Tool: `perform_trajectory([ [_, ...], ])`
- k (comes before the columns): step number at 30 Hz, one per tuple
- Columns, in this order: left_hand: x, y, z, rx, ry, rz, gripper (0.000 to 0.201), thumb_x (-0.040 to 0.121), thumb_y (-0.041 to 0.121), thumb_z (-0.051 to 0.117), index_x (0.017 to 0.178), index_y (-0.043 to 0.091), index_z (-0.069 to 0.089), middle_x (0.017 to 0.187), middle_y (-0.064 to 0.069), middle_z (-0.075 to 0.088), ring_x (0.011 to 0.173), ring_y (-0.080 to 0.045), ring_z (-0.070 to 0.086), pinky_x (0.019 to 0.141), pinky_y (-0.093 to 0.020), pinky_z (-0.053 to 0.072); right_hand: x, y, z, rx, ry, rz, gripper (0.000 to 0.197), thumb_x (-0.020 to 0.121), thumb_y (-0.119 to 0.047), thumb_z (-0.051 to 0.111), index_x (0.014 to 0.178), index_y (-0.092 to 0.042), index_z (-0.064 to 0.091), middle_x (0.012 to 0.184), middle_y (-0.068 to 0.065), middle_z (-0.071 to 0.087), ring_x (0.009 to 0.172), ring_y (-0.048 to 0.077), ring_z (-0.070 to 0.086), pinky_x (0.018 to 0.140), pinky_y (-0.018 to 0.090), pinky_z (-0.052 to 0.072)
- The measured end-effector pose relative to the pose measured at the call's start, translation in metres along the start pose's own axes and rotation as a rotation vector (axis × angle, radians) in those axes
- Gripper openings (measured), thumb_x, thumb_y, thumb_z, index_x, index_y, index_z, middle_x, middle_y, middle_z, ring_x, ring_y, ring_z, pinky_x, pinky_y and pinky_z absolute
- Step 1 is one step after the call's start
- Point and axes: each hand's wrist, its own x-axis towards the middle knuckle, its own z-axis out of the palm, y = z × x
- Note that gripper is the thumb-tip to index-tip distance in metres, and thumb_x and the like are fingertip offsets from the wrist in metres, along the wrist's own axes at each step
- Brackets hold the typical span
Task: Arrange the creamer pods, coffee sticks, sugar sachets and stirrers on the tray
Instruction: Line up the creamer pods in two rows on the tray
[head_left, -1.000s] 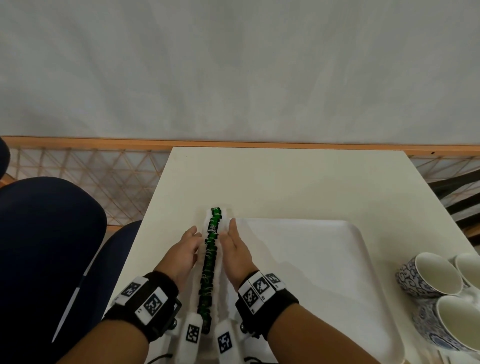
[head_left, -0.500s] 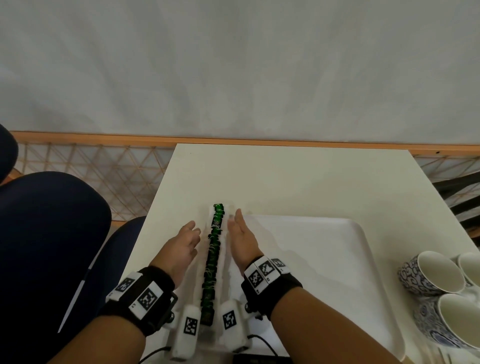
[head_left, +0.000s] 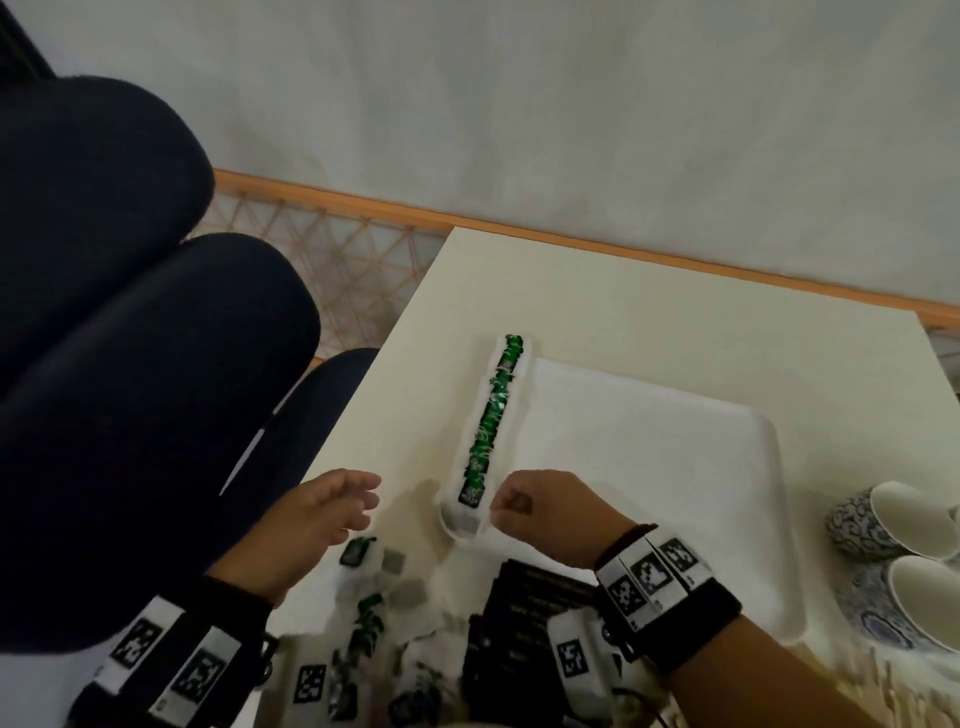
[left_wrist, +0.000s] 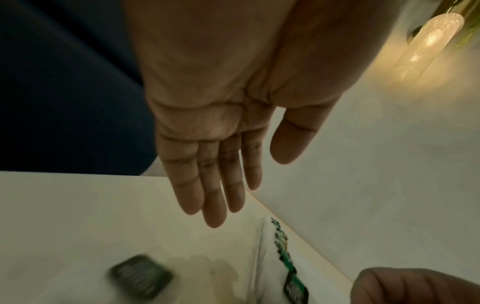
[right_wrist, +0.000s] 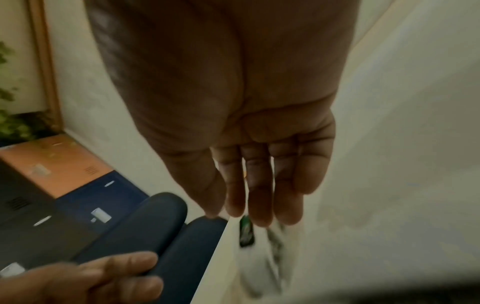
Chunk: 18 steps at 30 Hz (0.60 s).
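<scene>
A row of creamer pods (head_left: 491, 421) with green lids lies along the left edge of the white tray (head_left: 649, 467). My left hand (head_left: 358, 506) hovers over the table, left of the row's near end, with relaxed fingers (left_wrist: 215, 185) that hold nothing. My right hand (head_left: 511, 506) is just right of the row's near end; its fingers (right_wrist: 259, 195) hang loose and empty. Loose pods (head_left: 358, 551) and a black stack of coffee sticks (head_left: 524, 623) lie near the table's front edge. A blurred dark pod (left_wrist: 141, 274) sits below my left hand.
Blue-patterned cups (head_left: 893, 519) stand to the right of the tray. A dark blue chair (head_left: 130, 364) stands close against the table's left edge. The wall runs along the far side.
Both hands have drawn back from the two sides of the pod row to its near end. The right fingers have curled downward. The view has swung left and down.
</scene>
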Motion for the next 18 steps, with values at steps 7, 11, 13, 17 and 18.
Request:
perform_trajectory([
  [7,-0.044,-0.066,-0.007,0.283,0.121,0.031,0.019,0.094,0.016,0.053,0.099,0.031,0.063,0.1,0.007,0.066,0.089,-0.01,0.06,0.074,-0.025,0.046,-0.008,-0.028,0.063,-0.28,-0.216,-0.24,0.028,0.09,-0.03,0.059,0.113,-0.017,0.064,0.109,0.003,0.065,0.103,0.02,0.058,0.087,0.031,0.047],
  [11,-0.061,-0.09,-0.006,0.444,0.196,0.071,0.016,0.087,0.021,0.064,0.084,0.036,0.063,0.093,0.008,0.064,0.081,-0.003,0.057,0.069,-0.016,0.042,-0.003,-0.033,0.085,-0.426,-0.196,-0.328,0.033,0.089,-0.029,0.058,0.121,-0.021,0.06,0.116,0.007,0.057,0.108,0.027,0.051,0.092,0.041,0.045],
  [13,-0.066,-0.096,-0.002,0.507,0.173,0.084,0.018,0.085,0.024,0.067,0.083,0.041,0.062,0.092,0.009,0.06,0.078,-0.002,0.056,0.065,-0.01,0.038,-0.002,-0.038,0.092,-0.545,-0.187,-0.414,0.036,0.087,-0.029,0.058,0.123,-0.023,0.058,0.118,0.006,0.055,0.108,0.028,0.049,0.089,0.042,0.046],
  [17,-0.072,-0.104,0.006,0.611,0.088,0.08,0.03,0.081,0.028,0.07,0.09,0.049,0.05,0.099,0.013,0.052,0.077,-0.002,0.052,0.067,-0.01,0.038,-0.002,-0.046,0.101,-0.796,-0.124,-0.499,0.034,0.085,-0.022,0.056,0.119,-0.021,0.058,0.116,0.006,0.054,0.106,0.029,0.05,0.083,0.041,0.042],
  [18,-0.072,-0.105,0.008,0.624,0.083,0.076,0.033,0.079,0.029,0.071,0.092,0.048,0.048,0.1,0.012,0.052,0.078,-0.003,0.051,0.068,-0.011,0.038,-0.003,-0.048,0.102,-0.832,-0.107,-0.507,0.032,0.086,-0.023,0.055,0.117,-0.021,0.058,0.115,0.006,0.054,0.105,0.029,0.05,0.084,0.042,0.041],
])
